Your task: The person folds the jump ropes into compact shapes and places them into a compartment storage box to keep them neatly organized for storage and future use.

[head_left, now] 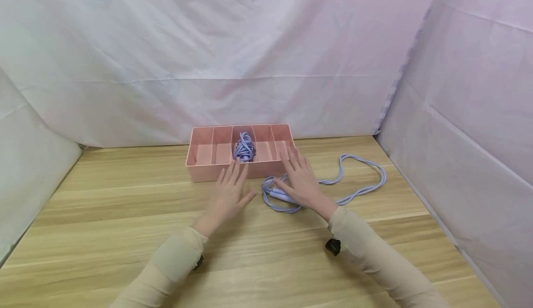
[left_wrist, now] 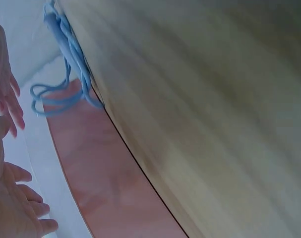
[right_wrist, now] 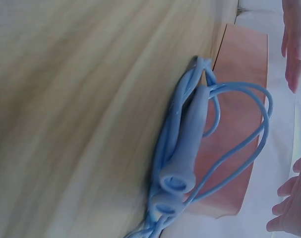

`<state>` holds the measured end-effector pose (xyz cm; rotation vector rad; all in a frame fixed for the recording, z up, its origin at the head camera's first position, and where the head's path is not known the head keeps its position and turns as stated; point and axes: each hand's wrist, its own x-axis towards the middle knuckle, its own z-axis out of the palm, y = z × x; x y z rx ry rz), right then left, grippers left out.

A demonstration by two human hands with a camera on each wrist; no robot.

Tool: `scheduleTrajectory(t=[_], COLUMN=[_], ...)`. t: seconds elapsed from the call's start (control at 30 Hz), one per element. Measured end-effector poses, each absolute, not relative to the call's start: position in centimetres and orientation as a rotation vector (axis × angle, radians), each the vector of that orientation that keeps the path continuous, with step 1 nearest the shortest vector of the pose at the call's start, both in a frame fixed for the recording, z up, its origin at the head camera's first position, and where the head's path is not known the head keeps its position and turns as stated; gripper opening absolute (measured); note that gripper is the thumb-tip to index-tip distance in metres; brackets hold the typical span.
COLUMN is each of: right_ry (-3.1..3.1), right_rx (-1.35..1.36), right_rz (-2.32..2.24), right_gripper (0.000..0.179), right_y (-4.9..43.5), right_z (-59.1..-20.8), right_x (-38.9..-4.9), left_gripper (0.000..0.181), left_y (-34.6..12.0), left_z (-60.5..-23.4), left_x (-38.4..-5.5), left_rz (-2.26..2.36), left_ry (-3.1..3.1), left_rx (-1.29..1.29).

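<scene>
A pink box [head_left: 208, 174] with several compartments stands on the table near the back wall. Bundled blue cord [head_left: 244, 147] sits in its middle compartment. To the right of the box front lies a blue jump rope [head_left: 282, 195], its handles [right_wrist: 190, 134] side by side among loose loops. My left hand [head_left: 226, 197] hovers before the middle of the box with fingers spread and nothing held. Above the jump rope, my right hand [head_left: 303, 183] is likewise spread, partly covering the rope and the box's right corner. Both palms appear empty in the wrist views.
A length of the rope trails in a wide loop [head_left: 370, 190] over the right side of the wooden table [head_left: 125, 215]. White cloth walls [head_left: 233, 81] enclose the back and both sides. A dark wrist device [head_left: 333, 247] shows at the right sleeve.
</scene>
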<state>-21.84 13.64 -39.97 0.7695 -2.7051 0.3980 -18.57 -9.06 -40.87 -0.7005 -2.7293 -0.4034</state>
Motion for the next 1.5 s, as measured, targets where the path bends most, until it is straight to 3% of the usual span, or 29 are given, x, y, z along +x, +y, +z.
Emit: scheduleTrajectory(t=[0.27, 0.5, 0.93, 1.1, 1.33, 1.5], right_ry=[-2.745, -2.785, -2.835, -2.825, -2.826, -2.823], right_rx=[0.716, 0.677, 0.604, 0.616, 0.627, 0.624], right_rz=[0.359, 0.364, 0.394, 0.414, 0.415, 0.429], right_gripper=[0.073, 0.079, 0.072, 0.071, 0.071, 0.071], right_y=[15.4, 16.9, 18.7, 18.9, 19.0, 18.8], right_z=[-40.3, -40.2, -40.7, -40.9, -40.9, -40.9], right_x=[-21.2, -20.7, -20.6, -20.6, -20.7, -20.7], left_gripper=[0.07, 0.066, 0.054, 0.046, 0.055, 0.036], left_y=[-6.4, -4.2, -0.5, 1.0, 2.3, 3.1], left_z=[-41.2, -41.5, -41.2, -41.5, -41.6, -42.1], left_x=[-17.8, -17.6, -18.8, -19.2, -19.4, -19.6], left_rz=[-0.323, -0.29, -0.048, 0.021, -0.064, -0.107], left_ry=[-2.619, -2.487, -2.551, -2.526, -2.732, -2.713], left_rx=[-0.91, -1.096, -1.379, -1.401, -1.367, -1.356])
